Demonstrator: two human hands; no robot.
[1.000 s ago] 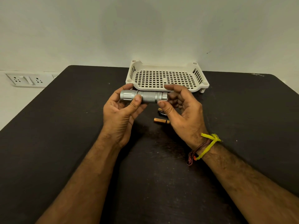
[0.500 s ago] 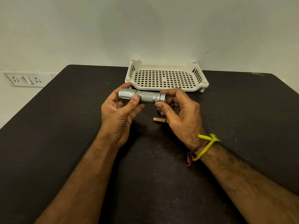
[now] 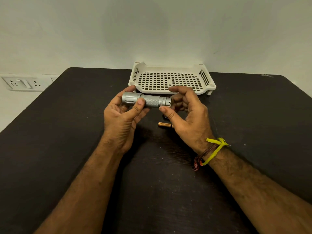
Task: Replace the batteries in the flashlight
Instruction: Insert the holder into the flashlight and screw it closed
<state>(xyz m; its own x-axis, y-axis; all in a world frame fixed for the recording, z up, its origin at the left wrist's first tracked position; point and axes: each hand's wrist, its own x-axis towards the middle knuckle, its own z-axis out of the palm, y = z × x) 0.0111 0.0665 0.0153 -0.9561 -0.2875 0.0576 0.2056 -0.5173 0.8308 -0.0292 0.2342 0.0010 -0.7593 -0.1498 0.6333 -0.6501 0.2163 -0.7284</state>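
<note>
My left hand (image 3: 124, 116) holds a silver flashlight (image 3: 152, 101) level above the dark table, gripping it near its wide head, which points left. My right hand (image 3: 187, 115) is at the tail end: the forefinger is lifted clear above it, the thumb sits just under the tail cap, and the other fingers curl behind it. A battery with a copper end (image 3: 164, 124) lies on the table below the flashlight, partly under my right palm. A second, darker battery (image 3: 166, 117) peeks out behind my right thumb.
A white perforated plastic tray (image 3: 170, 68) stands at the table's far edge against the wall, just beyond the flashlight. A wall socket panel (image 3: 23, 83) is off the table's left side. The dark table (image 3: 67, 132) stretches around both arms.
My right hand, closed around the flashlight's tail half a second ago, has loosened, with the forefinger lifted off. The left hand and flashlight have barely moved.
</note>
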